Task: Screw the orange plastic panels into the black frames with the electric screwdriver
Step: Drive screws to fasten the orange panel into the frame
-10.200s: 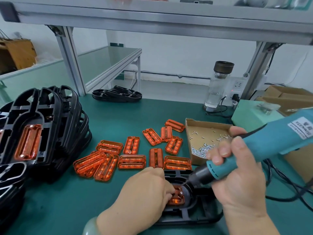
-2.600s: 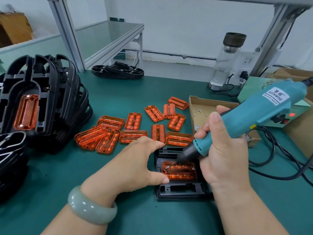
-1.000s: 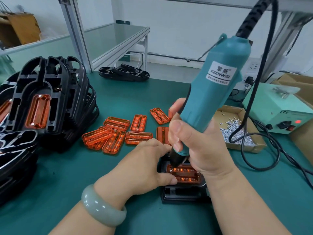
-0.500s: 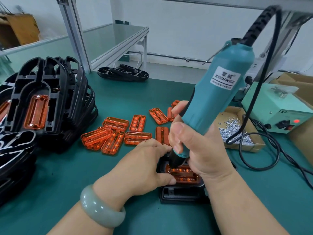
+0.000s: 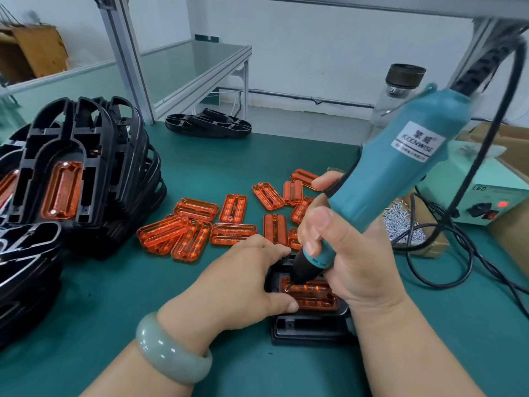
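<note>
At the near middle of the desk [image 5: 114, 310], the right hand [image 5: 355, 265] has its fingers [image 5: 317, 222] wrapped round the lower barrel of the electric screwdriver [image 5: 386, 179]. The left hand [image 5: 243, 285] grips the black frame [image 5: 309, 328], thumb laid against the near-left edge of the orange panel [image 5: 312, 296] seated in it. The tool leans to the right rather than standing plumb over the panel's far-left corner, so the screw could go in crooked, or the bit could skip off its head and score the plastic; the left thumb sits close enough to be caught if that happens. Driving too hard might crack the thin panel. The black cable [image 5: 412, 262] loops beside the screw box [image 5: 406, 227] and a tug on it could spill the screws. Hidden: the bit tip and the screw itself, behind the tool's dark nose — whether it has seated I cannot tell. Both hands cover the frame's far part, and whether the other corners carry screws is unclear. Loose panels [image 5: 232, 233] lie just beyond, some behind the right hand; the finished frames [image 5: 86, 181] at far left run out of view.
</note>
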A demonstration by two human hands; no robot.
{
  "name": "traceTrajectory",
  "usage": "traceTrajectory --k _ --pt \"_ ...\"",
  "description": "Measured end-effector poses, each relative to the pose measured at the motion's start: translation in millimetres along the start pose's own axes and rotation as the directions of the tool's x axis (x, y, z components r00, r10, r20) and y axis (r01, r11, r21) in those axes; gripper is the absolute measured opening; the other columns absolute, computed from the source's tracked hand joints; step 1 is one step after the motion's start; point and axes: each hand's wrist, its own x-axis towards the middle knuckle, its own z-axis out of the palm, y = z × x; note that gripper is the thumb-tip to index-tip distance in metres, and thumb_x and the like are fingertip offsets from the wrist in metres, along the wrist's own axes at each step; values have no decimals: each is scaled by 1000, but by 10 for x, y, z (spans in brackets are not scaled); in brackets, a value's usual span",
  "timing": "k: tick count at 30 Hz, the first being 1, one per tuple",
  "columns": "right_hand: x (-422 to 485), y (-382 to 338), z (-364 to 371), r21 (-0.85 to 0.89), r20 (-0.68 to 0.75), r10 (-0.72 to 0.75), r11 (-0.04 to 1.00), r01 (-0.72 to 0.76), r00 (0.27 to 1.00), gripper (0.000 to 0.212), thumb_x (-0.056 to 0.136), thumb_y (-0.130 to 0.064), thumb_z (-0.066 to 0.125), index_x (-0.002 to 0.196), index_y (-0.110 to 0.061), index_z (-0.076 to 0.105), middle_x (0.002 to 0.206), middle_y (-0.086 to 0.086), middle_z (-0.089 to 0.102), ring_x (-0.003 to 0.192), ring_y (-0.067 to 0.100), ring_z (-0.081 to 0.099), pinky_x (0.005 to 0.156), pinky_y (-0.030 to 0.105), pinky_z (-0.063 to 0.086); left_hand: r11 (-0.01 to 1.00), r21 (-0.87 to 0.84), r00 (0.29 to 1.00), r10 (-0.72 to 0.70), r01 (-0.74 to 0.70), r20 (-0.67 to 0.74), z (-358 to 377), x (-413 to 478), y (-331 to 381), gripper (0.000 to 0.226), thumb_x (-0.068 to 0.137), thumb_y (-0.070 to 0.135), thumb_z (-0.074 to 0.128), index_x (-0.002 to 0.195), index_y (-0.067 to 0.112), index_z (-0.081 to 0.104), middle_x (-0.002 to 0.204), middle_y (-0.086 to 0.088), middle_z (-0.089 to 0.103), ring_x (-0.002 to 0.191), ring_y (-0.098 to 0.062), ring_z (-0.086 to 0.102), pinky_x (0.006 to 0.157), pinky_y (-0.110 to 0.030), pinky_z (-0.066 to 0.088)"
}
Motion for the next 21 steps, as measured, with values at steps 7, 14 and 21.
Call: traceTrajectory --k 7,14,21 --pt "-35 -25 18 12 -91 -55 998 56 994 19 76 -17 64 91 -28 67 54 -5 52 43 11 47 52 24 42 999 -31 1000 -12 12 3 12 5 -27 83 68 55 74 141 37 37 125 20 40 120 -3 39 105 -30 38" --pt "-31 -110 59 97 -143 -124 986 139 982 22 75 -13 65 96 -19 60 54 -8 51 42 7 46 53 23 41 999 -38 1000 -15 16 13 3 6 -41 81 68 55 74 139 38 39 127 19 39 118 -5 40 104 -31 38" --pt "-19 -277 -181 142 -324 -150 968 205 934 12 87 -19 58 97 -20 53 57 -11 49 45 3 45 57 20 43 996 -76 999 -47 46 -2 15 7 -93 73 71 63 65 136 44 39 119 27 37 101 1 40 96 -24 38"
